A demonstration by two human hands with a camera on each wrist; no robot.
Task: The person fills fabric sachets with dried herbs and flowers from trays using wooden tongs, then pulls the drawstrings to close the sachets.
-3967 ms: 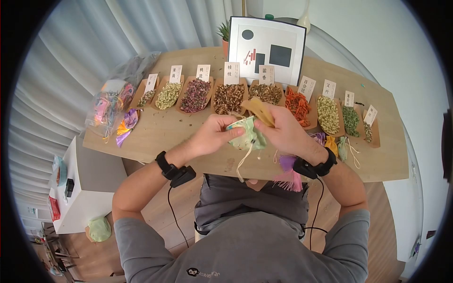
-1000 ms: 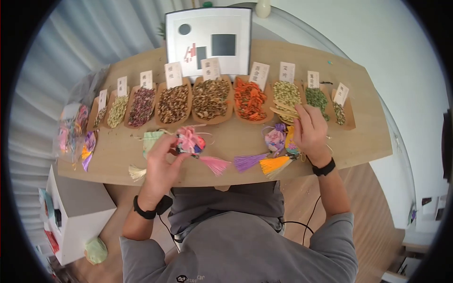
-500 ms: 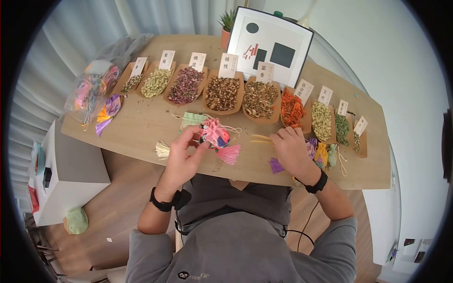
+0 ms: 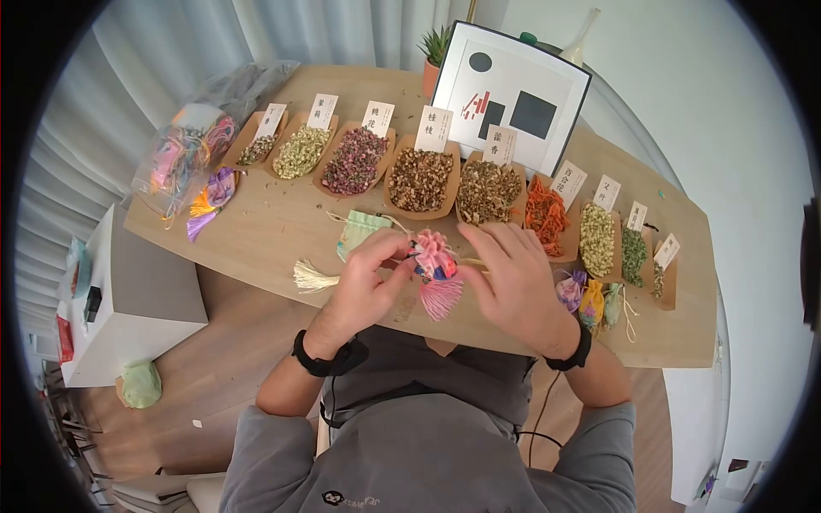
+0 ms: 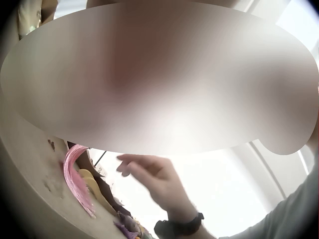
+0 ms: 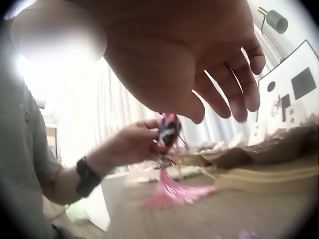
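Observation:
Between the fingertips and thumb of the left hand (image 4: pixel 363 278) is a pink floral pouch (image 4: pixel 434 256) with a pink tassel (image 4: pixel 441 297) hanging below. The right hand (image 4: pixel 517 278) is close at the pouch's other side; in the right wrist view that hand (image 6: pixel 199 55) has extended, parted fingers, its thumb by the pouch top (image 6: pixel 168 132). Whether the thumb touches it, I cannot tell. Wooden tongs (image 6: pixel 259 179) lie on the table in the right wrist view, partly hidden by the right hand in the head view. A green pouch (image 4: pixel 363 232) lies behind the left hand.
Labelled trays of dried herbs and flowers, one with pink buds (image 4: pixel 355 161), line the table (image 4: pixel 256 248) in an arc. A framed picture (image 4: pixel 513 94) stands behind. Small pouches, one yellow (image 4: pixel 592 303), lie at the right; a plastic bag (image 4: pixel 192 145) at the left.
The right hand has let go of the tongs and moved left to the pink pouch. The left hand has carried that pouch rightward. Four seconds ago both hands were at the green pouch, now lying down.

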